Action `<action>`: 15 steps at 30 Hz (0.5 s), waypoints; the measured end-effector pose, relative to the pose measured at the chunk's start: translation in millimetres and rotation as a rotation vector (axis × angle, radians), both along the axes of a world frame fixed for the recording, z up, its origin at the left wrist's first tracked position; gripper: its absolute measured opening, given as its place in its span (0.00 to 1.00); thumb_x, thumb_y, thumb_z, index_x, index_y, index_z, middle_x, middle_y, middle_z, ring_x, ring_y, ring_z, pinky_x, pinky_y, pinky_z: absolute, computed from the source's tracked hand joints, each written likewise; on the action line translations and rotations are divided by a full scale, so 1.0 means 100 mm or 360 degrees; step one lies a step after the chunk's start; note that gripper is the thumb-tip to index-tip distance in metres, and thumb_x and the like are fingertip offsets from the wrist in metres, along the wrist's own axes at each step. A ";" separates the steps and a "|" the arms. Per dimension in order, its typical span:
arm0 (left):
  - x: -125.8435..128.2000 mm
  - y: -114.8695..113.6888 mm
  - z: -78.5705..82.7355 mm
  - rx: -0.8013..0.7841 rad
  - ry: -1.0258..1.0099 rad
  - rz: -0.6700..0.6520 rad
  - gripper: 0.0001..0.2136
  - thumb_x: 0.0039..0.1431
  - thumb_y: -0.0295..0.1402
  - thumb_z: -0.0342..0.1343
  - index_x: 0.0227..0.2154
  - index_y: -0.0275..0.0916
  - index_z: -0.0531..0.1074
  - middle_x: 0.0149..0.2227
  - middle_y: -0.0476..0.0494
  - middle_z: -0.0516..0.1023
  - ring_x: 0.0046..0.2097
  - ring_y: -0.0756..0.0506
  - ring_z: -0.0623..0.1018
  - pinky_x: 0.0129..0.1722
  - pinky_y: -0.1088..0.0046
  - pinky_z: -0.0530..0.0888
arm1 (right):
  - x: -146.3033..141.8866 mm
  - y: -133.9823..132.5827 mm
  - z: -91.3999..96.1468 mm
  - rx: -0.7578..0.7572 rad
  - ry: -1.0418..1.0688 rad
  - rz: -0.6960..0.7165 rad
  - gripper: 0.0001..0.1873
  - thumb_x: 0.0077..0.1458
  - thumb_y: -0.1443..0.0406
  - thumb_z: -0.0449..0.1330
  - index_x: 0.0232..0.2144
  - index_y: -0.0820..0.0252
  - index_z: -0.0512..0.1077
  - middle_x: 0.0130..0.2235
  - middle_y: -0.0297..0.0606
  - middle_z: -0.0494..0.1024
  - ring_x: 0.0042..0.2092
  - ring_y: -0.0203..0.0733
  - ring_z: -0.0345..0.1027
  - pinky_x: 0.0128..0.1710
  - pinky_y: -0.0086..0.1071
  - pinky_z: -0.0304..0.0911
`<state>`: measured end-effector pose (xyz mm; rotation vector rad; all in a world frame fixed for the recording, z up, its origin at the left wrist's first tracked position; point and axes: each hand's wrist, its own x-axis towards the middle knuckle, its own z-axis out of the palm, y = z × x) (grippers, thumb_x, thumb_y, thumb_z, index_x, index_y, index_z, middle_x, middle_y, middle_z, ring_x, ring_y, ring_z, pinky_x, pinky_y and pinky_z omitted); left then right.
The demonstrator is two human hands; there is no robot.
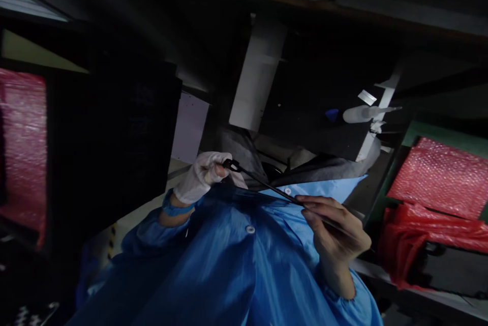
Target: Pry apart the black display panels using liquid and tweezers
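I hold a thin black strip [267, 184] stretched between my 2 hands, just above my blue coat [229, 265]. My left hand [206, 174], in a white glove [192, 183] that leaves the thumb tip bare, grips its looped end; my bare right hand [337, 227] pinches the nearer end between thumb and fingers. Farther right lies a whitish bottle [356, 114]; red bubble wrap [442, 178] sits at the right, pink wrap [25, 138] at the left.
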<state>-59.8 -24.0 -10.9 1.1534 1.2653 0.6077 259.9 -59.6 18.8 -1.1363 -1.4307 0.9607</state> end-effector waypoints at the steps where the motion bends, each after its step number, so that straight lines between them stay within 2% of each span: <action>1: -0.02 0.01 0.02 -0.0013 -0.0042 -0.0025 0.45 0.60 0.86 0.58 0.23 0.42 0.67 0.24 0.43 0.70 0.29 0.44 0.72 0.27 0.65 0.72 | 0.00 0.02 0.01 -0.0002 -0.0008 0.0069 0.09 0.72 0.72 0.76 0.49 0.53 0.90 0.43 0.38 0.94 0.40 0.48 0.93 0.39 0.35 0.90; 5: -0.16 0.04 0.19 -0.0129 -0.0171 -0.0211 0.42 0.62 0.79 0.67 0.24 0.38 0.76 0.27 0.38 0.82 0.31 0.41 0.82 0.31 0.66 0.79 | -0.04 0.06 0.03 0.0029 -0.0023 0.0333 0.08 0.74 0.72 0.74 0.51 0.56 0.90 0.44 0.42 0.95 0.41 0.49 0.94 0.41 0.35 0.91; 8: -0.30 0.08 0.36 -0.0291 -0.0234 -0.0350 0.35 0.64 0.70 0.74 0.32 0.36 0.83 0.35 0.34 0.90 0.37 0.39 0.89 0.36 0.69 0.84 | -0.06 0.08 0.05 0.0071 -0.0047 0.0423 0.06 0.75 0.71 0.73 0.50 0.57 0.89 0.44 0.42 0.94 0.41 0.48 0.93 0.40 0.35 0.91; 10: -0.37 0.12 0.49 -0.0381 -0.0278 -0.0440 0.27 0.68 0.60 0.77 0.39 0.36 0.86 0.40 0.36 0.92 0.41 0.42 0.90 0.40 0.72 0.85 | -0.08 0.09 0.07 0.0044 -0.0088 0.0483 0.08 0.77 0.71 0.71 0.51 0.56 0.89 0.46 0.43 0.95 0.41 0.49 0.94 0.40 0.36 0.92; 13: -0.40 0.18 0.70 -0.0328 -0.0196 -0.0584 0.10 0.77 0.42 0.73 0.46 0.40 0.89 0.44 0.43 0.93 0.44 0.46 0.91 0.45 0.77 0.84 | -0.13 0.10 0.10 0.0048 -0.0099 0.0519 0.11 0.78 0.71 0.70 0.55 0.54 0.90 0.48 0.43 0.95 0.43 0.50 0.94 0.41 0.38 0.92; 15: -0.40 0.21 0.84 -0.0233 -0.0088 -0.0645 0.07 0.79 0.34 0.67 0.46 0.43 0.91 0.46 0.45 0.94 0.46 0.46 0.92 0.49 0.76 0.84 | -0.16 0.10 0.10 0.0139 -0.0052 0.0486 0.14 0.77 0.71 0.71 0.59 0.53 0.89 0.48 0.42 0.95 0.42 0.49 0.94 0.39 0.37 0.91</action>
